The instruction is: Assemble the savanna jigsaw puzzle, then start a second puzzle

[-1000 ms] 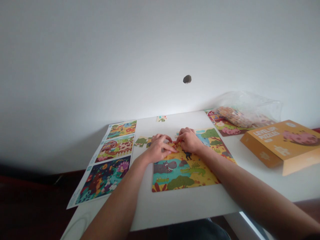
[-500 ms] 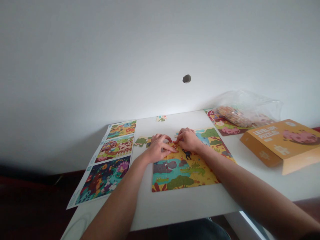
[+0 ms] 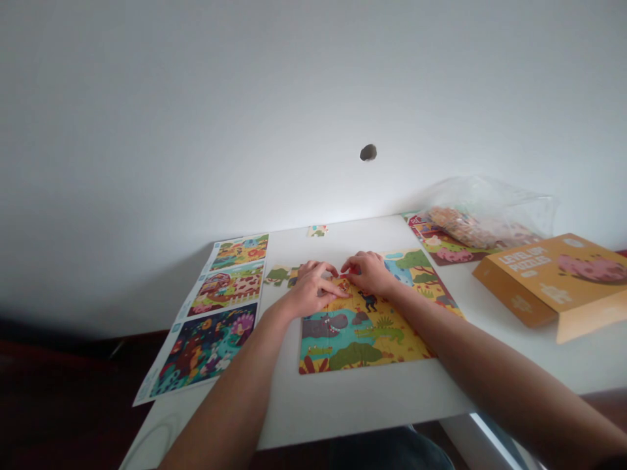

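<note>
A jigsaw puzzle (image 3: pixel 372 336) with a hippo, a crocodile and trees lies on the white table, largely joined. My left hand (image 3: pixel 313 287) rests on its upper left part, fingers apart and fingertips touching the pieces. Opposite it, my right hand (image 3: pixel 369 271) is closed at the upper middle, thumb and fingers pinching a puzzle piece (image 3: pixel 343 275) of which only a small reddish bit shows. Both hands cover part of the picture between them. Left of my left hand lies a loose green puzzle piece (image 3: pixel 277 275).
Another loose piece (image 3: pixel 317 230) lies near the wall. A sheet with three printed pictures (image 3: pixel 213 313) is at the left. To the right are an orange puzzle box (image 3: pixel 553 274), a clear bag of pieces (image 3: pixel 490 209) and a pig picture (image 3: pixel 445 251). The wall has a hole (image 3: pixel 368 153).
My right hand's fingers have shifted slightly, and a small reddish bit now shows at their tips. My left hand stays in nearly the same place on the puzzle.
</note>
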`<state>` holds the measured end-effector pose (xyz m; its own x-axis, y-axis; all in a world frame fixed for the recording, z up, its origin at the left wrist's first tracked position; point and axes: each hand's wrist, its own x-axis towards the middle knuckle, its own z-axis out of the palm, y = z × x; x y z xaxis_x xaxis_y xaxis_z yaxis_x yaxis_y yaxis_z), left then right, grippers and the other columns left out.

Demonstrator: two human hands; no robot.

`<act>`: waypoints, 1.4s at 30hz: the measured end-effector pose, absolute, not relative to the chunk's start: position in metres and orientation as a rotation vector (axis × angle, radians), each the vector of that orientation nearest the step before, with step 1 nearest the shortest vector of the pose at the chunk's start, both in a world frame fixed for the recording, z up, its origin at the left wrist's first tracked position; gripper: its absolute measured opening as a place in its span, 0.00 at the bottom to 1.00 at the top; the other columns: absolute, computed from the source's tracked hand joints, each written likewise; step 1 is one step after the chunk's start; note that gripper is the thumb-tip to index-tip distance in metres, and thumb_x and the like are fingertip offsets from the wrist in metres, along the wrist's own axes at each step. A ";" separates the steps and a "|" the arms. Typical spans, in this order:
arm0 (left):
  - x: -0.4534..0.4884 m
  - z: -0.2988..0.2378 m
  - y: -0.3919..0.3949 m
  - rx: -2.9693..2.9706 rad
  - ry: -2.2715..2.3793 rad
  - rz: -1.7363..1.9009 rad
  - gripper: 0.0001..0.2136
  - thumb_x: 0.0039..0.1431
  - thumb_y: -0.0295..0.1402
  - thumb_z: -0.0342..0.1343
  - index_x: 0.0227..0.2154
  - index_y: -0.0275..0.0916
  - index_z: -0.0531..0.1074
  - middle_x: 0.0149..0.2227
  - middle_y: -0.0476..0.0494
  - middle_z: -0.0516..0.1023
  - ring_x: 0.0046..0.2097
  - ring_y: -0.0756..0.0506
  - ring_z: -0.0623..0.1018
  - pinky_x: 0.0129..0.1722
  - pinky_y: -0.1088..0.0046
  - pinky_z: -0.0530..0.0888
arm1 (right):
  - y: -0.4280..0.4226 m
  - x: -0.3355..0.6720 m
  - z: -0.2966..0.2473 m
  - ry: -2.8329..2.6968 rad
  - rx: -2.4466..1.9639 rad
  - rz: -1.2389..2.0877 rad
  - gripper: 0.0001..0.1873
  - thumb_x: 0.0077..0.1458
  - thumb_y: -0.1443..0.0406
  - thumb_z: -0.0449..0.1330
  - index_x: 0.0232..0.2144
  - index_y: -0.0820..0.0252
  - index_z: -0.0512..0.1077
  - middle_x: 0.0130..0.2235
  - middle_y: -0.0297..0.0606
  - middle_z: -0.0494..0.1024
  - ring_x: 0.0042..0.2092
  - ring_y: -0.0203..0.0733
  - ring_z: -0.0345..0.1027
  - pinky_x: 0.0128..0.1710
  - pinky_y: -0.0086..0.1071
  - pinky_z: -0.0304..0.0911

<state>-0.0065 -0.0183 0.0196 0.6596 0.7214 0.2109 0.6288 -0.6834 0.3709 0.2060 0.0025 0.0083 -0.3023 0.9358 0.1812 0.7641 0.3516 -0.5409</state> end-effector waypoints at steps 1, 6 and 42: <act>-0.007 0.019 -0.018 2.613 1.086 0.499 0.10 0.61 0.34 0.58 0.37 0.60 0.82 0.49 0.47 0.72 0.52 0.41 0.66 0.57 0.58 0.59 | 0.002 0.206 0.008 -2.160 -1.483 0.489 0.10 0.52 0.64 0.62 0.37 0.48 0.81 0.37 0.36 0.77 0.43 0.44 0.68 0.55 0.42 0.55; -0.007 0.018 -0.018 2.616 1.090 0.487 0.10 0.61 0.35 0.58 0.37 0.59 0.82 0.49 0.47 0.72 0.52 0.41 0.66 0.58 0.58 0.59 | 0.001 0.205 0.010 -2.185 -1.515 0.484 0.11 0.53 0.64 0.61 0.37 0.47 0.81 0.38 0.36 0.77 0.45 0.45 0.67 0.54 0.41 0.54; -0.012 0.016 -0.013 2.604 1.317 0.578 0.12 0.53 0.27 0.56 0.36 0.47 0.81 0.42 0.47 0.79 0.47 0.41 0.70 0.53 0.59 0.64 | -0.010 0.209 0.011 -2.359 -1.068 0.370 0.13 0.50 0.71 0.57 0.35 0.53 0.79 0.39 0.39 0.73 0.44 0.45 0.66 0.50 0.41 0.55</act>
